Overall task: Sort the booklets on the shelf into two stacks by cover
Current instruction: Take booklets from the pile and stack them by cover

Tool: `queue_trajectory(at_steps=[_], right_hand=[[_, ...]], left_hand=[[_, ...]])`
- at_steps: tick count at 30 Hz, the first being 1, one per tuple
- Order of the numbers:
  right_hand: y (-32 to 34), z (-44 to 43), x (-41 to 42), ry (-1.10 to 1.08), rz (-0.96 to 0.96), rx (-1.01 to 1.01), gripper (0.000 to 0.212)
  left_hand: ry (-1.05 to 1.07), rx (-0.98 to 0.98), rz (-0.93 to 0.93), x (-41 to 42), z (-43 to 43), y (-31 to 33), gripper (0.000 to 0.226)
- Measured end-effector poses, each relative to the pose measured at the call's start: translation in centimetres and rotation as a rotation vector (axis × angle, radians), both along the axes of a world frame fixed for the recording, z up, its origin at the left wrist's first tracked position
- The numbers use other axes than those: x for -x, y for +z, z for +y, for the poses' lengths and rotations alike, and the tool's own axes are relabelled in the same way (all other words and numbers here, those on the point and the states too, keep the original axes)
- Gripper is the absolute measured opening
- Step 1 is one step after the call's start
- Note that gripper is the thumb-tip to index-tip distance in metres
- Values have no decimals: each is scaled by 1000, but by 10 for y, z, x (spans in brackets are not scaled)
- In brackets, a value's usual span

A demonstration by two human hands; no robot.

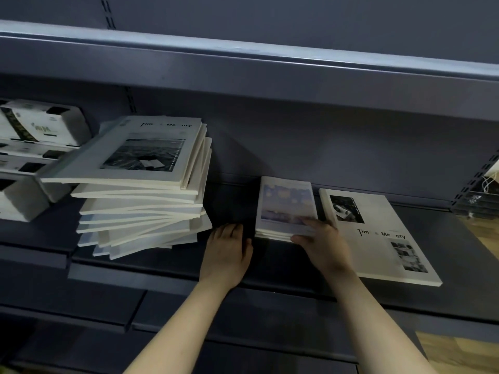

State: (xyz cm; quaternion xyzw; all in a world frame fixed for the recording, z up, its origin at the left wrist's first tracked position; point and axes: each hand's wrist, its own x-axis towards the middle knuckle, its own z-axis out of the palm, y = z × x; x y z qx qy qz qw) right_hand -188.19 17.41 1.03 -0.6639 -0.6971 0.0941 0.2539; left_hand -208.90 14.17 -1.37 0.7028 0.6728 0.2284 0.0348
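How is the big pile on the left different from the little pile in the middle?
The big pile is tall and messy, its booklets fanned out; the little pile is low and neat. The big pile's top cover shows a dark photo on white; the little pile's is a bluish picture. The right hand grips the little pile, not the big pile. Both lie flat on the same dark shelf.
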Motion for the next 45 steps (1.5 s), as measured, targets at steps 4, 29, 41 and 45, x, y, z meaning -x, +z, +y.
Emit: queue_trajectory(at_steps=[4,29,41,45], right_hand=[[7,-2,1,-2,-64,77,50],[26,-34,98,114,-85,-45,23],[18,-46,101,103,-89,-25,24],[19,-49,91,92,-103,-48,24]], left_hand=[[0,5,-2,0,-2,2,46],[643,-193,-73,197,-48,159,63],[692,-72,-206,204,-43,174,68],[656,-242,-249,196,-40,173,55]])
